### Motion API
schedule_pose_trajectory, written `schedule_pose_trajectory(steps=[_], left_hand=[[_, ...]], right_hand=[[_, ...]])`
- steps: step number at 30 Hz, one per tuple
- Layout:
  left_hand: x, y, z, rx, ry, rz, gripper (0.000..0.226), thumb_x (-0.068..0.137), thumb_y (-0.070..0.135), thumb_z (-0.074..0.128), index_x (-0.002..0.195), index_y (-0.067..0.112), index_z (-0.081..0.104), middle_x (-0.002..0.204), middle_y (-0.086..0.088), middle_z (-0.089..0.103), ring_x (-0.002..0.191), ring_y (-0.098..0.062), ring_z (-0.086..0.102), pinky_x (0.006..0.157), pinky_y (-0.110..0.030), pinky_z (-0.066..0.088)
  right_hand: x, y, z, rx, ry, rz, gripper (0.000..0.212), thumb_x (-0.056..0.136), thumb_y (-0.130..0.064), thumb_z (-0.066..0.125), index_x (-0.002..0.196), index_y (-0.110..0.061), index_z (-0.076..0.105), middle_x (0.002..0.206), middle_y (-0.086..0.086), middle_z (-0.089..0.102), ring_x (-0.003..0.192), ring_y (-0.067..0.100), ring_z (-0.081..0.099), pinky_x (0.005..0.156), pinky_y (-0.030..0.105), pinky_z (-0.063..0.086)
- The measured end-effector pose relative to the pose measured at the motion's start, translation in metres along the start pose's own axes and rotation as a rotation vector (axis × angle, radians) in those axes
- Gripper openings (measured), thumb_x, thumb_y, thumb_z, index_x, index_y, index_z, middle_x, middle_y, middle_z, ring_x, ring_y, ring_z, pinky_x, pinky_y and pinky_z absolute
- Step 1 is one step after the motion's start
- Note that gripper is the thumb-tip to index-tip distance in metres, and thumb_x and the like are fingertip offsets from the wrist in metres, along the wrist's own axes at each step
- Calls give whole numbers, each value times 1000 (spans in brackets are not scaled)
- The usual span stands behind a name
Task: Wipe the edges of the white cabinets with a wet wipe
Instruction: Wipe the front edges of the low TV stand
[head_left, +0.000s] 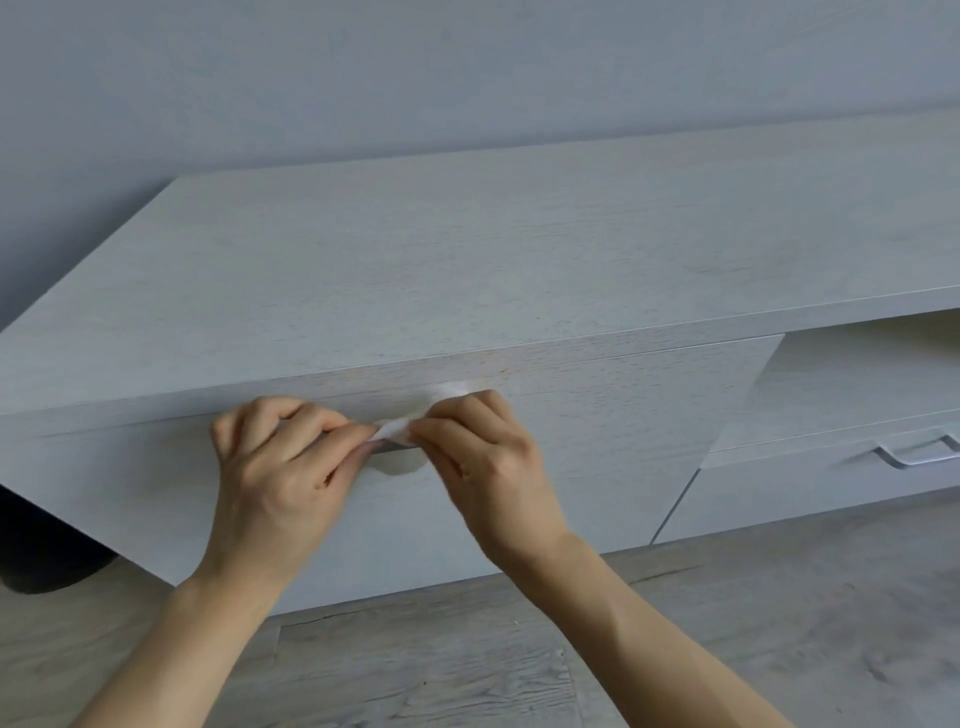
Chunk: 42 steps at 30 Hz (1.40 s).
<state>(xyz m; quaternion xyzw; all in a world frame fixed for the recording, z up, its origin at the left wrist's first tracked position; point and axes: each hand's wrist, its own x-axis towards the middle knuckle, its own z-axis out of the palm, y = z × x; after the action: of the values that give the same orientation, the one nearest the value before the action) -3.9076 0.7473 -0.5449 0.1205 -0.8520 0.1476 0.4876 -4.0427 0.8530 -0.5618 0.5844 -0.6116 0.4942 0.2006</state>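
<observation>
Against the front of the white cabinet, just below its top edge, a small white wet wipe is stretched between both hands. Left hand pinches one end between thumb and forefinger, the other fingers curled; right hand pinches the other end, part of the wipe showing above its knuckles. Rightward sit an open shelf and a drawer with a metal handle. Grey wood-look floor lies below.

Left hand and right hand pinching a white wet wipe before the white cabinet.
</observation>
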Motion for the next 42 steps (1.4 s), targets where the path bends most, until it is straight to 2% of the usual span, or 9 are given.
schedule_pose_trajectory(steps=[7,12,17,24,28,31,34,37,42], left_hand=[[-1,19,4,-72,4,-58,18,84,22,68,69,12,74,66,5,66,75,-18,47,66,-39,32],[27,55,6,-151,-41,-76,21,86,26,66,70,16,72,67,8,64,75,-18,48,69,-35,30],[115,93,-11,-265,-176,-52,19,86,30,63,74,17,72,71,7,64,74,-18,47,70,-28,24],[251,168,-47,-524,-388,-53,26,87,30,53,78,14,71,75,5,62,62,-12,44,56,-18,32],[334,233,-68,-695,-506,-112,30,86,37,50,81,18,72,87,9,66,49,-6,53,42,-15,40],[378,282,-72,-811,-547,-158,23,83,33,60,86,15,73,92,8,68,68,-6,62,56,-22,51],[402,327,-69,-892,-572,-226,18,76,25,72,88,11,72,94,5,69,81,-4,62,69,-18,49],[411,363,-55,-923,-574,-250,21,75,26,68,88,11,72,94,6,68,84,-3,60,73,-14,48],[398,403,-16,-907,-598,-272,33,80,40,53,87,13,72,94,7,68,84,-2,60,72,-16,49]], right_hand=[[-5,7,-23,19,-68,-13,4,82,-4,67,81,-1,69,82,9,66,78,20,54,68,23,47],[-3,15,-73,-75,-55,159,4,80,-6,69,80,-2,70,77,6,64,75,17,54,66,15,44],[34,1,-161,-192,-26,337,14,84,-17,61,81,-6,70,77,5,61,72,18,53,59,22,44],[102,-30,-308,-276,-53,617,18,85,-28,57,83,-14,69,81,-3,60,69,9,53,54,23,45],[136,-43,-408,-258,-52,787,9,83,-26,64,85,-18,68,88,-11,62,58,-5,47,53,10,41],[156,-40,-475,-213,-17,904,6,83,-23,67,86,-19,69,81,-22,62,46,-3,50,51,6,38],[162,-27,-525,-135,-26,1005,11,82,-19,70,93,-16,70,73,-34,59,58,1,60,56,7,42],[159,-3,-557,-161,-41,988,15,77,-19,74,91,-15,71,69,-28,59,72,1,58,61,8,42],[137,52,-573,-145,-123,998,15,77,-22,74,89,-15,71,77,-24,59,77,0,58,63,7,43]])
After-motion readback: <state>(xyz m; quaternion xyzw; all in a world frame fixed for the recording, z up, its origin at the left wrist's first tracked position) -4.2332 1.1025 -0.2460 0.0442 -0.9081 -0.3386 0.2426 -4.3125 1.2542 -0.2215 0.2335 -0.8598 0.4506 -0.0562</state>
